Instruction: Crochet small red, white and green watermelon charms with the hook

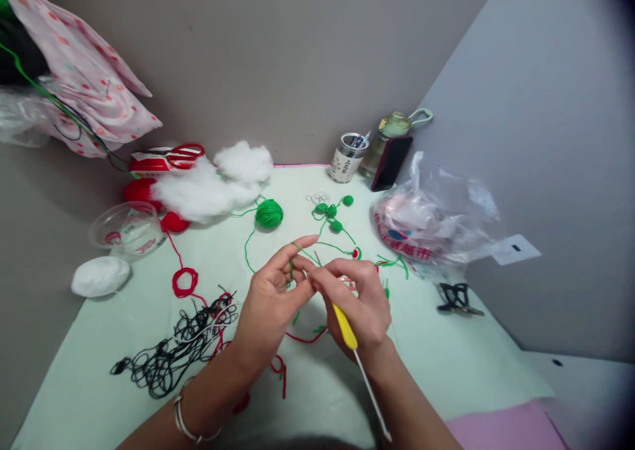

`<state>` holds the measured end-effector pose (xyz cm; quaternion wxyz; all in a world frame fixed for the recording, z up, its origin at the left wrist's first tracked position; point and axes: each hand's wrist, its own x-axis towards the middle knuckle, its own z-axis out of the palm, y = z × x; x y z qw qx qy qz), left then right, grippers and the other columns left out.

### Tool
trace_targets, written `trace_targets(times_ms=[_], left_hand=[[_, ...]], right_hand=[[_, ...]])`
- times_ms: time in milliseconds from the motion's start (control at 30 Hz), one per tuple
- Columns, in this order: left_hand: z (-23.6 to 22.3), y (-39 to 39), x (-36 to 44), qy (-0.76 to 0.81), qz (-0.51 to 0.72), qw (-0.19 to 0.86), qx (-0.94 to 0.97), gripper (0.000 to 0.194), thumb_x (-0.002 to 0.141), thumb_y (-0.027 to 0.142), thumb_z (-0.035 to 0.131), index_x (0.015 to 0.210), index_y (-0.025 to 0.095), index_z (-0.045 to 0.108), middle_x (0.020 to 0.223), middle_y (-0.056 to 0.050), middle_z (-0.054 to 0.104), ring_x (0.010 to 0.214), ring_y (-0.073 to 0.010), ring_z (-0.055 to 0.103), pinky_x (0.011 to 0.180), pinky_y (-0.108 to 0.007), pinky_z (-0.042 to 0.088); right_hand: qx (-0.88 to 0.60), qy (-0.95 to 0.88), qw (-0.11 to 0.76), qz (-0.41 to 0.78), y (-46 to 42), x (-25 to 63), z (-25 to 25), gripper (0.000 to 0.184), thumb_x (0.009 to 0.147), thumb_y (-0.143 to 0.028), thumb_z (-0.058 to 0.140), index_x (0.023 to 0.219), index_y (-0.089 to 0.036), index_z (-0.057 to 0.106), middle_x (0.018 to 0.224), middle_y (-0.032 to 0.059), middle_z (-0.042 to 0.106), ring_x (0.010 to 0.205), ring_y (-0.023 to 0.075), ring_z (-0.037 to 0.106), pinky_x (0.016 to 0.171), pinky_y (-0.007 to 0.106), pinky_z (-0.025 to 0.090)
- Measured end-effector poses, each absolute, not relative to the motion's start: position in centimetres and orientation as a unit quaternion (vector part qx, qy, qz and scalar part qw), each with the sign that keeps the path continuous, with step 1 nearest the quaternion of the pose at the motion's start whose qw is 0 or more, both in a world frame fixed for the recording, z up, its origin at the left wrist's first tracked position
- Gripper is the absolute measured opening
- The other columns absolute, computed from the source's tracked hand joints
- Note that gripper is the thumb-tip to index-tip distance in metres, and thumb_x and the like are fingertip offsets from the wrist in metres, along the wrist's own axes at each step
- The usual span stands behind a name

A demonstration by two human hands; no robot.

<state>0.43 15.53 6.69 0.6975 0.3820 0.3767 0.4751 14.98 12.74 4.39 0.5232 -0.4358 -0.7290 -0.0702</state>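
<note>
My right hand [364, 301] is closed around a double-ended crochet hook [346, 326] with a yellow grip; its long metal end slants down toward me. Green yarn [292, 268] runs over the fingers of my left hand [270, 304], whose thumb and fingertips pinch close to the hook's tip. Whatever small piece lies between the fingertips is hidden. Beyond my left hand sits a green yarn ball [269, 214] with a strand trailing toward my hands. Small green crocheted balls [332, 212] lie past my fingertips, and a little red-and-green piece [356, 253] rests by my right hand.
On the left lie tangled black cord [169, 354], a red yarn loop [185, 282], a white yarn ball [100, 276], a clear tub [131, 235] and white stuffing [201, 188]. A pen can [348, 159], phone [391, 164], plastic bag [426, 218] and black-handled scissors [455, 298] stand or lie rightward.
</note>
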Motion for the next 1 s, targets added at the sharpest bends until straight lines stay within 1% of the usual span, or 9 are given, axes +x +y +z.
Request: trace_targets(times_ms=[133,233,300,367,500,633,733,833,1000], left_hand=[[6.9,16.1,0.1,0.314,0.429,0.806,0.262,0.046,0.081,0.025,0.089,0.125,0.018,0.079,0.062,0.009,0.049,0.055,-0.0064,0.031,0.072,-0.023,0.043],[7.1,16.4,-0.1,0.311,0.439,0.801,0.263,0.038,0.082,0.024,0.088,0.120,0.020,0.082,0.068,0.007,0.054,0.055,-0.0050,0.026,0.067,-0.021,0.039],[7.2,16.3,0.0,0.321,0.437,0.789,0.290,0.036,0.081,0.025,0.089,0.117,0.022,0.084,0.074,0.005,0.058,0.055,-0.0051,0.027,0.059,-0.021,0.033],[7.1,16.0,0.2,0.330,0.436,0.774,0.320,0.033,0.081,0.026,0.089,0.114,0.024,0.085,0.077,0.003,0.061,0.059,-0.0064,0.037,0.058,-0.020,0.034],[6.6,15.7,0.7,0.331,0.471,0.748,0.330,0.035,0.081,0.025,0.090,0.115,0.025,0.084,0.084,0.001,0.067,0.082,-0.0117,0.058,0.079,-0.021,0.046],[6.4,15.9,0.6,0.311,0.447,0.801,0.248,0.036,0.081,0.025,0.090,0.116,0.020,0.083,0.068,0.006,0.058,0.054,-0.0039,0.036,0.074,-0.020,0.048],[6.6,16.2,0.3,0.296,0.440,0.823,0.206,0.031,0.080,0.023,0.090,0.109,0.017,0.085,0.059,0.010,0.045,0.052,-0.0034,0.029,0.079,-0.021,0.050],[6.7,16.2,0.3,0.313,0.460,0.795,0.241,0.030,0.078,0.020,0.090,0.108,0.021,0.085,0.069,0.006,0.057,0.057,-0.0054,0.038,0.074,-0.021,0.046],[7.1,15.8,0.7,0.342,0.454,0.756,0.324,0.026,0.083,0.023,0.085,0.109,0.024,0.086,0.079,0.003,0.063,0.068,-0.0088,0.048,0.069,-0.023,0.040]], right_hand=[[-0.440,-0.652,0.614,0.063,12.7,15.1,5.1,0.028,0.101,-0.011,0.060,0.114,-0.028,0.077,0.095,0.0051,0.074,0.086,0.0204,0.070,0.071,0.035,0.058],[-0.412,-0.560,0.686,0.215,13.1,15.2,5.7,0.023,0.105,-0.018,0.056,0.103,-0.026,0.077,0.082,0.0030,0.070,0.073,0.0189,0.065,0.062,0.033,0.055],[-0.405,-0.554,0.681,0.256,13.3,15.2,5.8,0.020,0.105,-0.022,0.059,0.099,-0.025,0.078,0.083,0.0037,0.071,0.075,0.0189,0.066,0.063,0.033,0.056],[-0.417,-0.570,0.665,0.243,13.4,15.1,5.7,0.018,0.104,-0.021,0.061,0.100,-0.025,0.079,0.089,0.0046,0.075,0.084,0.0201,0.070,0.069,0.035,0.058],[-0.444,-0.631,0.619,0.147,13.0,14.8,5.4,0.024,0.101,-0.012,0.062,0.109,-0.028,0.079,0.096,0.0051,0.076,0.090,0.0202,0.072,0.074,0.035,0.060],[-0.440,-0.688,0.576,0.034,12.7,14.9,5.3,0.030,0.097,-0.006,0.066,0.113,-0.027,0.080,0.104,0.0081,0.077,0.091,0.0209,0.074,0.072,0.033,0.060],[-0.443,-0.612,0.641,0.134,13.0,15.2,5.6,0.023,0.102,-0.013,0.060,0.106,-0.026,0.079,0.090,0.0051,0.075,0.079,0.0195,0.071,0.065,0.033,0.059],[-0.423,-0.551,0.672,0.257,13.4,15.3,5.8,0.019,0.104,-0.024,0.060,0.099,-0.025,0.079,0.083,0.0040,0.072,0.072,0.0184,0.068,0.060,0.032,0.057],[-0.422,-0.569,0.654,0.266,13.3,15.2,5.7,0.023,0.104,-0.019,0.061,0.102,-0.029,0.081,0.094,0.0036,0.077,0.084,0.0185,0.070,0.068,0.031,0.057]])
